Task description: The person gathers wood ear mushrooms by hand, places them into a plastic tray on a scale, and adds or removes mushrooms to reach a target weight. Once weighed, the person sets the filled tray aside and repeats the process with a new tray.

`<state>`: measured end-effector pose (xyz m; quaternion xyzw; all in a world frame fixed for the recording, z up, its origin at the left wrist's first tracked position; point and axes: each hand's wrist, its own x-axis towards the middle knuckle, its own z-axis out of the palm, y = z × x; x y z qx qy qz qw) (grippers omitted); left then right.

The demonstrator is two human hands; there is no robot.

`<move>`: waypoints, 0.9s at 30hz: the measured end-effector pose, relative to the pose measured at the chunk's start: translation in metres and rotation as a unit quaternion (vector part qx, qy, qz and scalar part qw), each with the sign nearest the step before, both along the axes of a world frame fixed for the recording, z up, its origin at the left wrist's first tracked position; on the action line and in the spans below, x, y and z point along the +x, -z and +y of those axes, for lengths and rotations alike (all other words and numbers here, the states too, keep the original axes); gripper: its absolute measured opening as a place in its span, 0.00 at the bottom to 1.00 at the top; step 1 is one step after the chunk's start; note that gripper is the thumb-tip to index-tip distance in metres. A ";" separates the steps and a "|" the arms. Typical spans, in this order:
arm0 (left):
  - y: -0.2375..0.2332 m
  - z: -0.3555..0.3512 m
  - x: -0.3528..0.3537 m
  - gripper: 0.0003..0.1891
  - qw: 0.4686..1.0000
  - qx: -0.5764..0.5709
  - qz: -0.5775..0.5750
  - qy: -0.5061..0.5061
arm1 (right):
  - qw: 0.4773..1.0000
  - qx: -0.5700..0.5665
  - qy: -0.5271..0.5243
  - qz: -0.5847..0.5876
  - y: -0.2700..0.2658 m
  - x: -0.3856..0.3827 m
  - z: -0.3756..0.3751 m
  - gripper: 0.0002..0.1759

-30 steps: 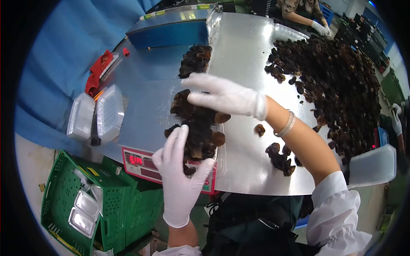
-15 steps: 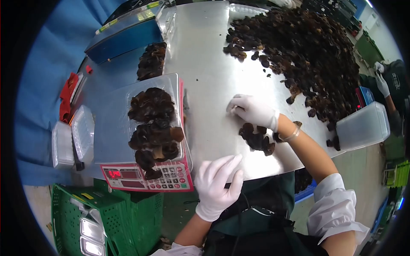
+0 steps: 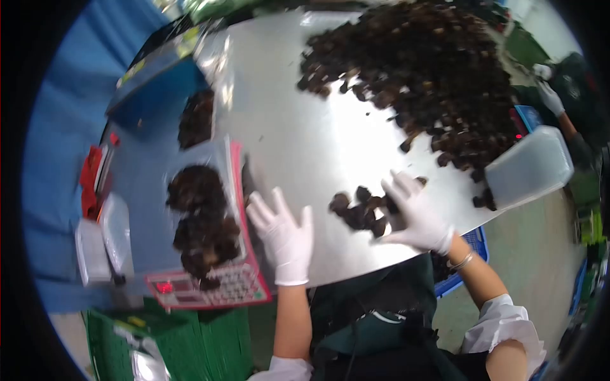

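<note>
My left hand, in a white glove, is open with fingers spread beside the right edge of a red-framed digital scale. Dark wood ear mushrooms lie in a clump on the scale's plastic-covered top. My right hand, also gloved in white, has its thumb and fingers apart at the right side of a small cluster of wood ear mushrooms on the metal table. Dark pieces show in the gap between thumb and fingers.
A large heap of wood ear mushrooms covers the far right of the table. A clear plastic tub stands at the right edge. Plastic trays lie at left, above a green crate. A co-worker's gloved hand shows at far right.
My left hand has risen from the table's front edge to beside the scale, fingers spreading. My right hand has shifted down to the small cluster and opened. The view has tilted and blurred.
</note>
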<state>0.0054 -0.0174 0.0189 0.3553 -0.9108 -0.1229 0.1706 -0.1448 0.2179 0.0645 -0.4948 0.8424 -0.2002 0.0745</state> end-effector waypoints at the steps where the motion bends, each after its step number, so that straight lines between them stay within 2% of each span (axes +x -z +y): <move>1: 0.005 -0.005 -0.007 0.39 1.000 0.000 0.003 -0.012 | 1.000 0.022 -0.005 0.018 0.000 0.005 -0.001 0.62; 3: 0.006 -0.009 -0.018 0.39 0.999 0.011 -0.034 -0.039 | 1.000 0.009 -0.008 0.026 0.014 0.010 -0.004 0.64; 6: 0.006 -0.007 -0.023 0.40 0.998 -0.004 -0.025 -0.063 | 0.998 -0.021 -0.033 0.045 0.020 0.017 -0.024 0.62; 8: -0.002 -0.008 -0.024 0.38 0.991 0.043 -0.059 -0.109 | 0.997 -0.035 -0.046 0.057 0.017 0.019 -0.041 0.60; 10: 0.004 -0.018 -0.025 0.37 0.994 0.046 -0.034 -0.095 | 0.992 -0.076 -0.058 0.082 0.022 0.017 -0.057 0.51; 11: 0.007 -0.024 -0.025 0.36 0.995 0.055 -0.013 -0.084 | 0.992 -0.080 -0.056 0.083 0.025 0.017 -0.062 0.51; 13: 0.014 -0.034 -0.026 0.35 0.996 0.049 -0.012 -0.073 | 0.993 -0.059 -0.075 0.068 0.030 0.014 -0.072 0.41; 14: 0.019 -0.038 -0.026 0.35 0.996 0.057 0.010 -0.069 | 0.988 -0.098 -0.067 0.099 0.032 0.014 -0.074 0.31; 17: 0.024 -0.038 -0.023 0.33 0.994 0.069 0.065 -0.060 | 0.991 -0.068 -0.088 0.076 0.042 0.004 -0.076 0.25; 18: 0.025 -0.037 -0.022 0.32 0.992 0.073 0.088 -0.059 | 0.984 -0.125 -0.088 0.096 0.043 0.002 -0.076 0.19; 24: 0.029 -0.030 -0.024 0.31 0.988 0.045 0.143 -0.019 | 0.985 -0.150 -0.063 0.057 0.050 -0.004 -0.071 0.16; 27: 0.025 -0.029 -0.026 0.29 0.983 0.038 0.181 0.015 | 0.982 -0.182 -0.035 0.030 0.038 -0.001 -0.063 0.13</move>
